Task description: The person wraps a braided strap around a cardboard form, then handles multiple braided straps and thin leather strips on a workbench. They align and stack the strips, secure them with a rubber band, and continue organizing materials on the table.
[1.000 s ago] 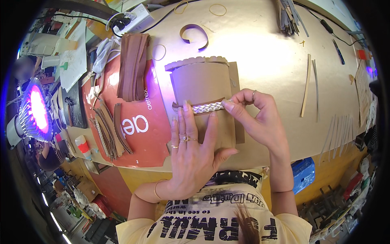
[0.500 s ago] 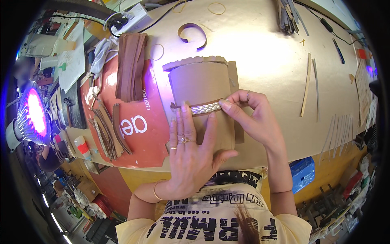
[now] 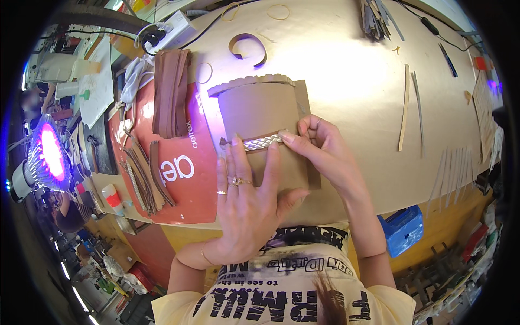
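A silvery-white braided strip (image 3: 262, 143) with brown edging lies across a brown board (image 3: 259, 111) with a scalloped far edge. My left hand (image 3: 244, 184) is flat and spread over the near part of the board, its fingertips on or just beside the left part of the braid. At the braid's right end, my right hand (image 3: 323, 145) is closed, with the thumb against the strip and the other fingers curled. The near part of the board is partly hidden under my left hand.
A stack of brown strips (image 3: 172, 95) and a bundle of thin strips (image 3: 143, 176) rest on a red sheet (image 3: 181, 203) to the left. Beyond the board lies a curled brown band (image 3: 262, 49). A lit lamp (image 3: 50, 154) stands far left; a blue stool (image 3: 402, 230) is below the table's right side.
The whole view has shifted slightly, so the board and both hands appear a little further left. Both hands stay at the braid; my right fingers look more curled.
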Demonstrator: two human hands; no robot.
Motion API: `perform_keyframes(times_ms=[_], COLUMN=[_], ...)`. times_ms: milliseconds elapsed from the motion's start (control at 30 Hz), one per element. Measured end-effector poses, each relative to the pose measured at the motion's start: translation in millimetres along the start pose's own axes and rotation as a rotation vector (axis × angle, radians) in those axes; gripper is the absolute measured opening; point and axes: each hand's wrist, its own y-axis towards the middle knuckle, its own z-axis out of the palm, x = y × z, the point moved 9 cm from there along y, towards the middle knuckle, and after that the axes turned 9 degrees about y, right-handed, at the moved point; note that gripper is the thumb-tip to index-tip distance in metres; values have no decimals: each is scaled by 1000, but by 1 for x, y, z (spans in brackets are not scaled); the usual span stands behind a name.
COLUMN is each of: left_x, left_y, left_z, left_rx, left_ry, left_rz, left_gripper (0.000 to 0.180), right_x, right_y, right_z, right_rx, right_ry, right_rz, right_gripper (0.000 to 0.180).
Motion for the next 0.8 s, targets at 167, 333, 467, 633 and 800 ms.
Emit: perform_keyframes(times_ms=[167,333,467,633,800], left_x=[-1,-3,-1,2,15], left_y=[2,2,2,2,-11], left_z=[-3,-5,-4,-1,6], left_rx=[-22,-20,7,24,-84], left_ry=[-6,-31,-57,-120,-292], left_rz=[-8,-25,-62,-45,-51], left_gripper=[69,69,66,55,53], right_x=[-11,8,55,37,26], right_y=[3,-8,-67,-70,-65], right_z=[-6,-24,-11,34,41], right_rx=[1,-188,-327,-12,-55], right_ry=[-16,-22,-554,-662,-716], right_rz=[49,-250,-910,-869,-749], right_gripper=[39,25,25,53,49])
